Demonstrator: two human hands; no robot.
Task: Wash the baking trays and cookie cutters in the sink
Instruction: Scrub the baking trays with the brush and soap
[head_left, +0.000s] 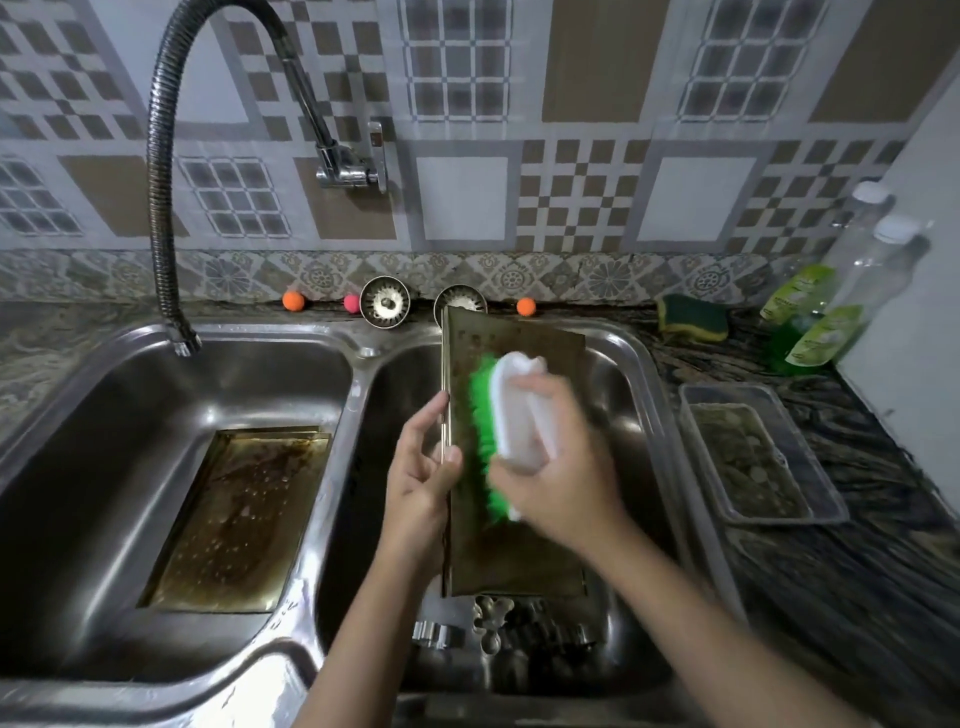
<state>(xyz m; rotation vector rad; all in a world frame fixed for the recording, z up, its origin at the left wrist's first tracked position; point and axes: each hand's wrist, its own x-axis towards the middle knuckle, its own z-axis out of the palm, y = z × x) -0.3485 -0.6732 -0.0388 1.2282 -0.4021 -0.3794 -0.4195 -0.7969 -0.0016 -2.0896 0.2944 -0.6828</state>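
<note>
A stained baking tray (519, 551) stands tilted in the right basin of the double sink (358, 364). My left hand (423, 467) grips its left edge. My right hand (558, 467) holds a white scrub brush (514, 410) with green bristles pressed against the tray's face; the hand and brush are blurred. Another greasy tray (244, 519) lies flat in the left basin, wet with droplets. Several metal cookie cutters (488, 621) lie on the bottom of the right basin, below the held tray.
A flexible faucet hose (161, 208) hangs over the left basin. Two sink strainers (385, 302) and small orange and pink balls (293, 300) sit on the back ledge. On the right counter are a sponge (691, 317), green soap bottles (815, 332) and a clear container (753, 457).
</note>
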